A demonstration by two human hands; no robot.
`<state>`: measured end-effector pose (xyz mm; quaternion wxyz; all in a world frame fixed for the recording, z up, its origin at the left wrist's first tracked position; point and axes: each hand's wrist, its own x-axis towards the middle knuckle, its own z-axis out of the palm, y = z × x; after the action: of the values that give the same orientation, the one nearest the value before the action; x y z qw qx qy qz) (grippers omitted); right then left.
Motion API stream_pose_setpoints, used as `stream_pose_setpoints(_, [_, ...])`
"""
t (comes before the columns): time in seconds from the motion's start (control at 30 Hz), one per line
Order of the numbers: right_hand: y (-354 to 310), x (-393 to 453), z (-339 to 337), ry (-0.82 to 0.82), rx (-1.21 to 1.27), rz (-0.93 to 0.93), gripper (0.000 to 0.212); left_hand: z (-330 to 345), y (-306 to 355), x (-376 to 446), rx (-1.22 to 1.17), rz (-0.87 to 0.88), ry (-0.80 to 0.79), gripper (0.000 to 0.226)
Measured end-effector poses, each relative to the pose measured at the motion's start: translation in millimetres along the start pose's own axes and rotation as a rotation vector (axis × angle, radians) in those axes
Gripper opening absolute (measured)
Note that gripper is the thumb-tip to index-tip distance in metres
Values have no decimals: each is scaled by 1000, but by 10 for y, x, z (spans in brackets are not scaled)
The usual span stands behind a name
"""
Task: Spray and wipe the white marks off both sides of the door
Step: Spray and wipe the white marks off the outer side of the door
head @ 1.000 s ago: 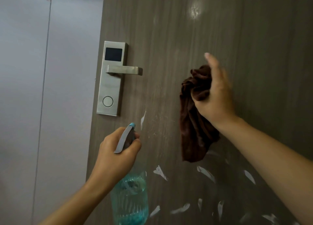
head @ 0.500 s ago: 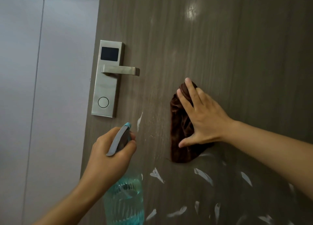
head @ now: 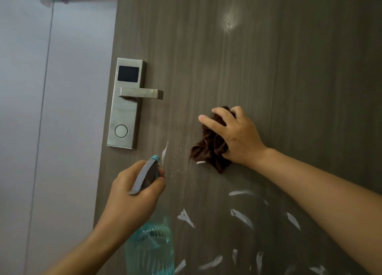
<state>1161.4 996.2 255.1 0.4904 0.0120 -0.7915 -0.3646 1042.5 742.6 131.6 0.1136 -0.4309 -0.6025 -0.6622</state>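
A dark wood-grain door (head: 268, 68) fills most of the view. Several white marks (head: 241, 215) streak its lower part, and one more white mark (head: 164, 151) lies just above the spray nozzle. My right hand (head: 237, 136) presses a bunched brown cloth (head: 208, 148) flat against the door, its fingers spread over the cloth. My left hand (head: 134, 194) grips the grey trigger head of a clear blue spray bottle (head: 151, 250), with the nozzle pointing at the door.
A brushed-metal electronic lock plate with a lever handle (head: 126, 103) sits near the door's left edge. A pale grey wall (head: 51, 109) lies to the left of the door. A glare spot (head: 229, 23) shines high on the door.
My right hand brought the cloth down from a loose hold onto the door and slid it lower and rightward. The left hand kept hold of the spray bottle in about the same place.
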Motion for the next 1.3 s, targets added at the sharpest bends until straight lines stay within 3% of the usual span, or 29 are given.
stream_pose_setpoints(0.1, [-88,-44,106,25,51,43,36,58,17,12,-9,10,-13,18])
stream_pose_setpoints(0.17, [-127,-50,126,-28,83,97,34,128,65,18,-40,22,-51,11])
stream_pose_setpoints(0.37, [-259,15,3,-152,64,188,59,584,319,130,-197,29,-182,7])
stream_pose_setpoints(0.53, [-207,-6,34,-174,93,187,48,890,392,301,-418,-116,-151,12])
stream_pose_setpoints(0.8, [-46,-165,-141,-273,224,44,74,943,404,466,-365,-136,-135,17])
stream_pose_setpoints(0.93, [3,-282,-121,-214,193,8,63,934,417,489,-361,-141,-154,28])
stream_pose_setpoints(1.03, [34,-355,-64,-158,163,-64,58,941,382,496,-361,-140,-171,23])
stream_pose_setpoints(1.17, [106,-403,-67,-272,38,-173,110,924,338,526,-356,-136,-164,16])
stream_pose_setpoints(1.2, [129,-399,-71,-284,-8,-195,115,919,330,528,-353,-139,-165,12])
stream_pose_setpoints(1.3, [166,-346,-43,-253,-64,-224,98,906,303,532,-315,-127,-182,12])
